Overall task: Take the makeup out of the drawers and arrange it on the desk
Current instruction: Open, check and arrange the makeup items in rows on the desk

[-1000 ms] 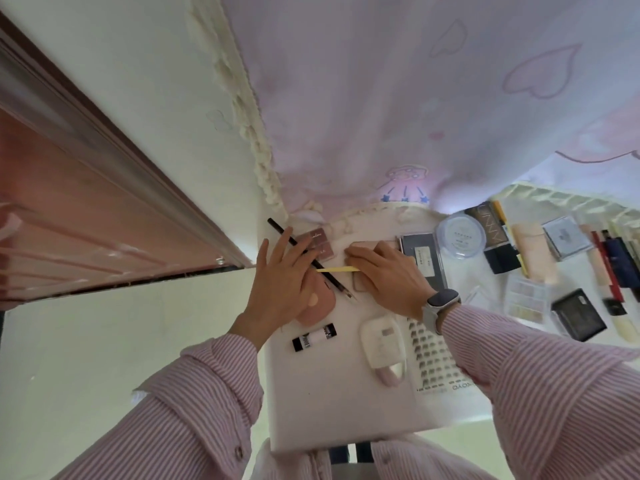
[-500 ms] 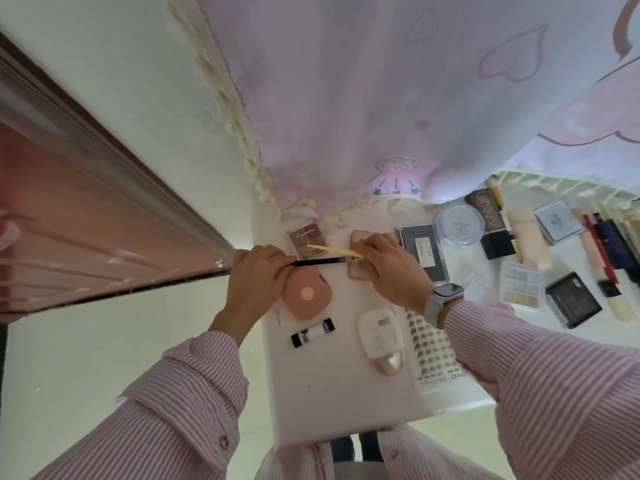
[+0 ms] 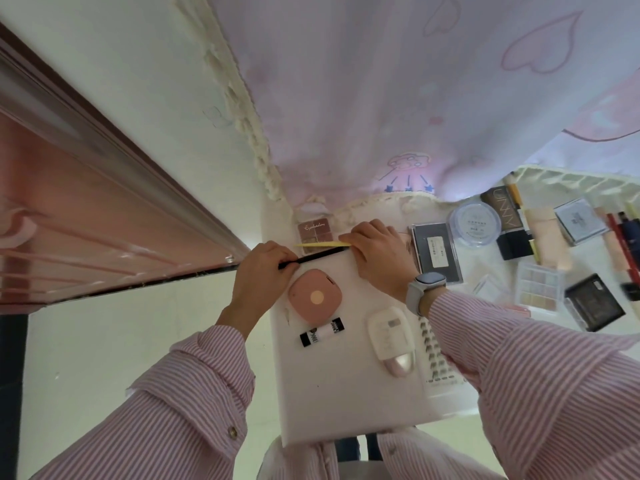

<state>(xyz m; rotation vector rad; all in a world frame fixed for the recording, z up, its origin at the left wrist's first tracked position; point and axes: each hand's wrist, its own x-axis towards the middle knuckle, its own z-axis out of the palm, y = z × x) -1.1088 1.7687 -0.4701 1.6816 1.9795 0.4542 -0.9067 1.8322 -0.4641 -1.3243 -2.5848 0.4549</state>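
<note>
Nearest, at seven o'clock: left hand (image 3: pixel 260 271) pinching black pencil (image 3: pixel 318 255). At one o'clock: right hand (image 3: pixel 379 252) gripping its tip plus yellow stick (image 3: pixel 320 244). Best laid parallel, beside eyeshadow palette (image 3: pixel 315 233), on desk (image 3: pixel 346 393).

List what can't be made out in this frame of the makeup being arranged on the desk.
All head view:
- Drawers: none in view.
- Black pencil: both ends hidden inside the left hand and right hand.
- Yellow stick: right end covered by the right hand's fingers.
- Pink compact: mostly behind the right hand.
- Lash tray: partly under the right sleeve.
- Items at the right edge: cut off, blurred.
</note>
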